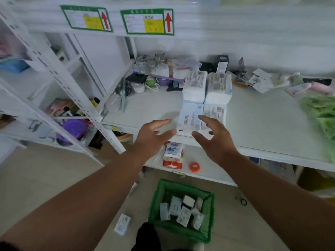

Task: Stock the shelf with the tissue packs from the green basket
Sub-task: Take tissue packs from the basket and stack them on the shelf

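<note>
Blurring hides print on tissue packs [204, 98] beyond open hands [183, 136].

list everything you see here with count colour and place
tissue packs on shelf: four, white and pale blue, two rows of two at the shelf's middle
tissue packs in basket: several, white, exact count unclear
green basket: one, on the floor below the shelf
loose tissue pack: one, white, on the floor left of the basket
shelf: one, white
shelf labels: two, green-edged with red arrows, on the upper shelf edge
glass jars: a few, clear, back of the shelf
tape roll: one, orange, lower shelf
left hand: open, at the shelf's front edge
right hand: open, by the front packs
</note>
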